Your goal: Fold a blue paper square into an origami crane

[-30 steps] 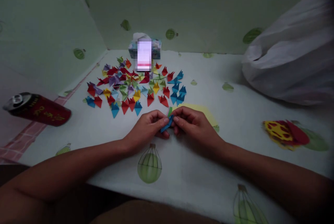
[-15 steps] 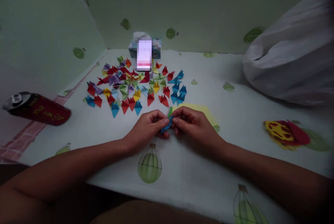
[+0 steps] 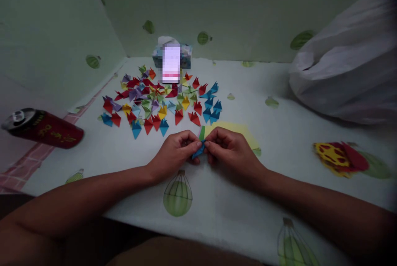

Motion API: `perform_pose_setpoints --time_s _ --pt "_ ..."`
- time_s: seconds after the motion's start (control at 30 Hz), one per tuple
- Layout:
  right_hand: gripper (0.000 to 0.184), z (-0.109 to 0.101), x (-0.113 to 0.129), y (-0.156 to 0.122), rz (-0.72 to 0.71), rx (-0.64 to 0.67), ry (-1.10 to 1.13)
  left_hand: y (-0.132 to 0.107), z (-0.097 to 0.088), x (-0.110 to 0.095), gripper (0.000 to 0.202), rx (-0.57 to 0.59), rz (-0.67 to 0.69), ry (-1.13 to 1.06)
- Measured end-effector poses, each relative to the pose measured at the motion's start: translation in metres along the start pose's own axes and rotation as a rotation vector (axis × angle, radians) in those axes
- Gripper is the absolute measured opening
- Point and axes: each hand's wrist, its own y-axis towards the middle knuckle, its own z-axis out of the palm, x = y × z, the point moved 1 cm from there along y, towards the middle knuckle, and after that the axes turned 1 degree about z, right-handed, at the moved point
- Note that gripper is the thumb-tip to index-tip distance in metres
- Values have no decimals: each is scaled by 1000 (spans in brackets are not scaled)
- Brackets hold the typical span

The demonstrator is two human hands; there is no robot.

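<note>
Since a second ago your two hands are drawing a little closer together and the blue paper piece (image 3: 198, 150) is showing less of itself, now tucked shorter between your fingertips. Your left hand (image 3: 175, 150) is resting on the desk (image 3: 217, 200) with its grip narrow, thumb and forefinger pinching the left end of the blue paper piece. Your right hand (image 3: 231, 148) is meeting it from the other side, its grip also narrow and pinching the right end, so both hands are holding the same piece just above the desk near its front middle. Just beyond your right hand a yellow sheet (image 3: 238, 130) is lying flat, with a green strip (image 3: 202, 133) showing at its left edge beside your knuckles. Farther back a spread of small folded paper pieces (image 3: 161, 98) in red, blue, yellow, purple and green is covering the desk. Behind that a blurred box (image 3: 171, 59) is standing near the wall. Off to the left a red can (image 3: 43, 128) is lying on its side, and to the right a white plastic bag (image 3: 347, 67) is sitting against the wall.
</note>
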Motion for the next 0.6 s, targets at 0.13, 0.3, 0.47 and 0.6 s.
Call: perform_pose_setpoints --time_s 0.13,0.3,0.47,0.6 --pt "12 0 2 1 4 30 14 0 -1 0 24 1 23 37" --pt "10 -1 3 1 -17 22 -10 1 -2 3 24 6 55 68" --pt "16 -1 3 0 -53 -16 -130 -1 0 2 25 35 86 83" --pt "16 -3 2 -1 -96 -61 -161 -1 0 3 23 20 73 83"
